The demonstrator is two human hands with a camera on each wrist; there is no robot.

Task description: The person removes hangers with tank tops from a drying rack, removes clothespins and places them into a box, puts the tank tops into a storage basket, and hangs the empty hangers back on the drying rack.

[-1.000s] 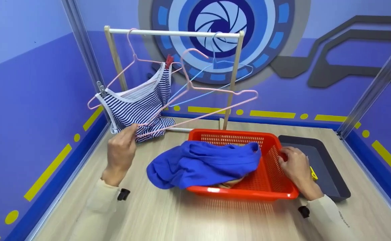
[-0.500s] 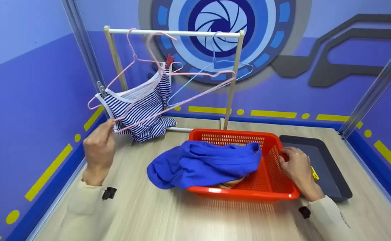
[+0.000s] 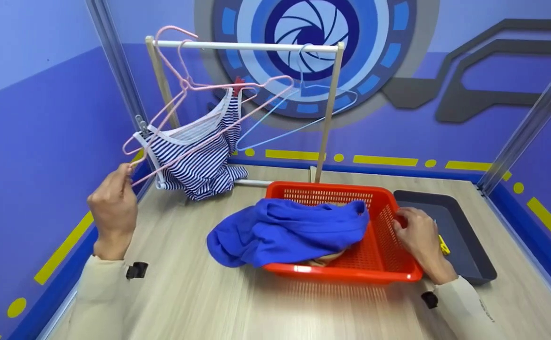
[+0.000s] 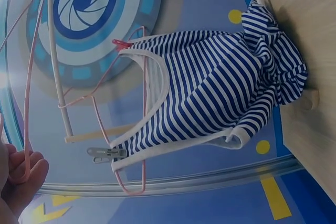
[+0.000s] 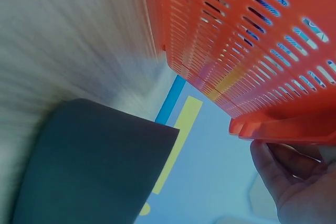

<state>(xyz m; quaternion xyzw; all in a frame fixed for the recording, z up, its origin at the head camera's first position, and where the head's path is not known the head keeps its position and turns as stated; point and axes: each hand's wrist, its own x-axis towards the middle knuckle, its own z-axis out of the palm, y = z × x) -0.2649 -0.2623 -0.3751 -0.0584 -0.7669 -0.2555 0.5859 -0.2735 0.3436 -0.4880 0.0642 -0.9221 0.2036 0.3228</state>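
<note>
My left hand [image 3: 114, 208] pinches one lower corner of a bare pink clothes hanger [image 3: 223, 86], whose hook rises to the rack's bar level at the left. Behind it a striped tank top [image 3: 199, 160] hangs on another pink hanger [image 4: 144, 179], fixed by a red clothespin [image 4: 122, 44] and a grey clothespin [image 4: 106, 154]. My right hand [image 3: 417, 233] grips the right rim of a red plastic basket [image 3: 341, 275]; in the right wrist view its fingers are at the rim. Crumpled blue cloth [image 3: 294, 231] lies in the basket and spills over its left side.
A clothes rack [image 3: 251, 46] stands at the back, with an unloaded blue hanger [image 3: 280, 137] at its right end. Right of the basket lies a dark grey tray [image 3: 469, 236] with a yellow clip [image 3: 444, 245]. Printed walls enclose the wooden table [image 3: 199, 302].
My left hand has moved left and slightly up with the pink hanger, whose hook has gone from mid-rack to the rack's left end. My right hand and the basket have stayed put.
</note>
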